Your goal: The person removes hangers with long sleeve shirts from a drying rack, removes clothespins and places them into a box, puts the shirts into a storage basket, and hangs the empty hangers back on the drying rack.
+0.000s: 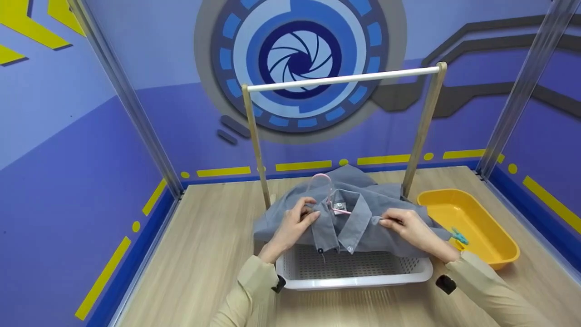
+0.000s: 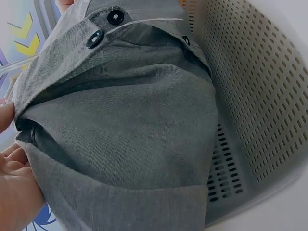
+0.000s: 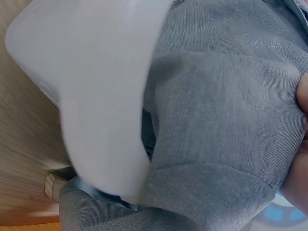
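A grey button-up shirt (image 1: pixel 390 238) lies over the back of a white perforated basket (image 1: pixel 354 284), its collar facing me. Inside the collar sits a pink hanger (image 1: pixel 328 187), its hook standing up above the cloth. My left hand (image 1: pixel 290 229) pinches the shirt left of the collar between thumb and fingers. On the other side, my right hand (image 1: pixel 411 229) pinches the cloth near the shoulder. Dark buttons (image 2: pixel 115 17) and a pale loose thread show in the left wrist view. In the right wrist view, fingertips (image 3: pixel 303 94) hold the shirt's edge. Most of the hanger is hidden inside the shirt.
Behind the shirt stands a rack with a white rod (image 1: pixel 340 80) and wooden posts (image 1: pixel 424 131). A yellow tub (image 1: pixel 485 222) is at the right, with a teal clothespin (image 1: pixel 459 236) and a yellow one at its near left edge. Walls enclose the wooden table (image 1: pixel 199 254).
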{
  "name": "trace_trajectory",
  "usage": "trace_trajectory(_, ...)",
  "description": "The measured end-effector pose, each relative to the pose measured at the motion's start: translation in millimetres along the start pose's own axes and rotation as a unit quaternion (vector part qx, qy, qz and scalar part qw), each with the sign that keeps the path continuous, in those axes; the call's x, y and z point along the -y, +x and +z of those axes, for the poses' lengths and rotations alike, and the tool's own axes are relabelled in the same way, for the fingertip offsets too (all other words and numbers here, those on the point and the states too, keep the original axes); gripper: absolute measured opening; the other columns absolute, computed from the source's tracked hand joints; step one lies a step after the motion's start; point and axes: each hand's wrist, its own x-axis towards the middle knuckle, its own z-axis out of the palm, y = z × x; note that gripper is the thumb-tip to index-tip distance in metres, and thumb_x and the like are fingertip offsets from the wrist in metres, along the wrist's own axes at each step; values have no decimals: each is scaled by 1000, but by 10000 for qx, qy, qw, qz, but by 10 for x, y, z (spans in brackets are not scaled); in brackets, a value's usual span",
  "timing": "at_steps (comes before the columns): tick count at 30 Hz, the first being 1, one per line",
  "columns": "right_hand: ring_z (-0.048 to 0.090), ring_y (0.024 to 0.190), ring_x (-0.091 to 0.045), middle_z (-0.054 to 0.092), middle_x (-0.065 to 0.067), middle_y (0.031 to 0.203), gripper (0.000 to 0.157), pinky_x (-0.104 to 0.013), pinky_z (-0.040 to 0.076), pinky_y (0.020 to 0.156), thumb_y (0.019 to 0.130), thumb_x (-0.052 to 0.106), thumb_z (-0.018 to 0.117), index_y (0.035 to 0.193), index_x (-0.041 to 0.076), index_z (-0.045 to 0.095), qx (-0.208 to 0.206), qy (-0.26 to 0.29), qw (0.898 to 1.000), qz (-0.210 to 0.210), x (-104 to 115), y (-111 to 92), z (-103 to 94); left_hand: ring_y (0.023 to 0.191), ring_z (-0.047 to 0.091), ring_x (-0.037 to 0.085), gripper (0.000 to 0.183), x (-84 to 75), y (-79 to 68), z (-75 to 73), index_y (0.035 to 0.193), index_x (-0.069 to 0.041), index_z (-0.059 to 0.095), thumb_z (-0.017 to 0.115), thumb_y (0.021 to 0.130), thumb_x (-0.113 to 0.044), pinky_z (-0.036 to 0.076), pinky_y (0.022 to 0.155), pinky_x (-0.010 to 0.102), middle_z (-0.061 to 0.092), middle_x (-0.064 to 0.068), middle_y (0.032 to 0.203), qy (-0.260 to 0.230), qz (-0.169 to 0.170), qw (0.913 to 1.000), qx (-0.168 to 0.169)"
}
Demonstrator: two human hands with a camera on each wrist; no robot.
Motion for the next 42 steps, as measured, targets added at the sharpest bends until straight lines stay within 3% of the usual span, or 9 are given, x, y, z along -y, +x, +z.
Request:
trace_trajectory(7,43,57,-7,51,11,70,21,-18,35,51,80,-4,65,77,17,60,-67,14,10000,-19,15,-6,4,86,56,15,22,307,43,77,107,-3,60,57,90,-16,44,74,29,61,5,96,485,170,9985,-210)
trace_trajectory(10,44,58,-6,51,11,70,21,-19,35,51,80,-3,65,77,17,60,-64,4,10000,12,21,-4,7,86,55,15,21,370,53,85,103,-5,63,58,88,-19,43,74,29,60,3,95,591,389,9968,-361)
trace_trajectory(20,45,59,-8,53,9,71,22,-18,34,52,78,-6,66,79,16,62,-161,124,9997,-147,36,3,14,79,54,13,15,377,57,98,96,-4,62,59,87,-15,44,70,27,57,3,88,783,763,9928,-482)
trace_trajectory(27,45,60,-7,54,9,72,23,-18,35,52,77,-7,66,79,15,61,-145,86,9992,-362,46,2,14,75,53,14,6,397,74,175,87,0,56,60,84,-2,44,66,24,53,5,81,1442,1305,9784,-700)
trace_trajectory(35,46,63,-7,54,9,75,23,-18,38,54,78,-7,66,82,15,61,37,82,9992,-392,50,5,-26,78,54,18,4,369,71,193,87,3,53,56,86,4,45,67,25,52,8,81,1596,1097,9789,-655)
trace_trajectory(42,46,65,-8,54,7,76,25,-16,37,58,74,-9,68,84,13,62,-4,-123,9975,-700,49,17,-45,74,53,16,10,336,63,116,86,2,54,58,82,10,45,64,25,50,4,79,1486,1051,9802,-786)
